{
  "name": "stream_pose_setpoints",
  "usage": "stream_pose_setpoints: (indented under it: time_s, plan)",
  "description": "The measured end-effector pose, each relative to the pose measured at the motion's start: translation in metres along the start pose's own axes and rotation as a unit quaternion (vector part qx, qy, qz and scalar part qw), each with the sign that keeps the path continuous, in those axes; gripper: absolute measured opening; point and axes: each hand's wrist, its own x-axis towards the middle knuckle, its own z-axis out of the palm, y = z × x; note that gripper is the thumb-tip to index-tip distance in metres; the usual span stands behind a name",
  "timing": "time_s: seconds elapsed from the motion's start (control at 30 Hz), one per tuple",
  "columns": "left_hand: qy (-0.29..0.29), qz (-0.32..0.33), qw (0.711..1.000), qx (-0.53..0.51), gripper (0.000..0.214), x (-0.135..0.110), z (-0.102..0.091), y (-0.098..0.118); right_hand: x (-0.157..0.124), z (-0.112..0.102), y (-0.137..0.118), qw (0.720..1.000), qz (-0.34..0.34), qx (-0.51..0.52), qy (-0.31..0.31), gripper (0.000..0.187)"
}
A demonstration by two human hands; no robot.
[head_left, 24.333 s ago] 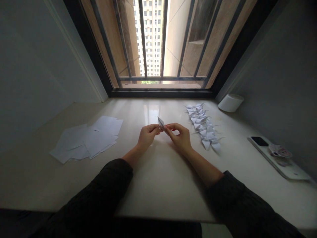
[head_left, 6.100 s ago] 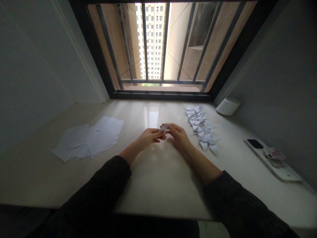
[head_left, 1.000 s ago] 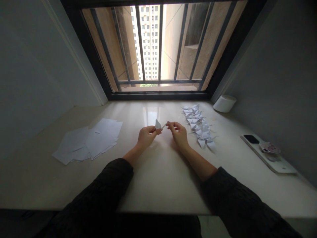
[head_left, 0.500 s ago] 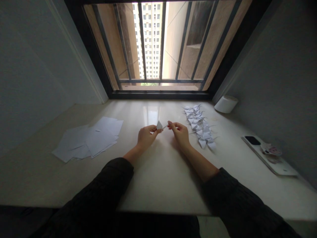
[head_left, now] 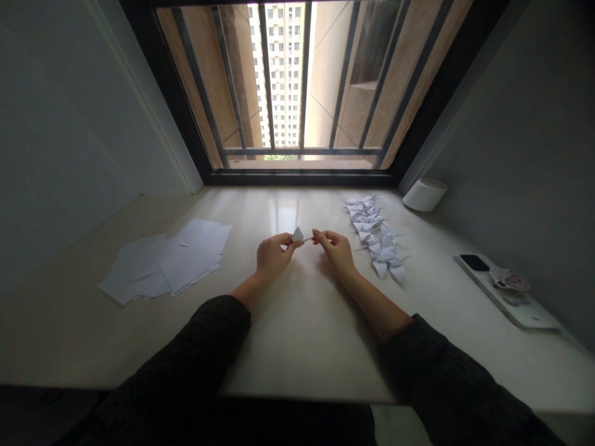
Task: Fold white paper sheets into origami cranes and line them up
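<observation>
Between my hands, just above the pale sill, is a small folded white paper crane (head_left: 298, 235), part-formed, with a pointed flap standing up. My left hand (head_left: 275, 253) pinches its body between thumb and fingers. On the other side, my right hand (head_left: 335, 248) grips the narrow strip that sticks out to the right, thumb against forefinger. The fingers cover the lower part of the folded paper. Close by on the right lie several finished paper cranes (head_left: 373, 232), packed in a long cluster.
Loose white paper sheets (head_left: 190, 251) lie overlapping on the left. A white phone (head_left: 506, 294) with a cartoon grip rests at the right, and a white cylindrical object (head_left: 424, 194) stands by the right wall. A barred window (head_left: 302, 179) closes the back of the sill (head_left: 297, 347).
My right hand has shifted slightly left, and the strip it holds now lies more level. My left hand has moved a touch to the left with the folded paper.
</observation>
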Motion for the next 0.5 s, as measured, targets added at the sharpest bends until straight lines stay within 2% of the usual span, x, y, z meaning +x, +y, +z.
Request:
stream_pose_setpoints:
  time_s: [0.3,0.5]
  plan:
    - [-0.003,0.015,1.000,0.006,0.024,0.0008,0.0029,-0.0064,0.0013,0.0023,0.0045,0.997,0.036,0.071,-0.020,0.035]
    - [-0.016,0.005,0.999,-0.035,0.026,0.0030,0.0048,-0.0082,0.0015,0.0029,0.0043,0.991,0.058,0.114,-0.045,0.033]
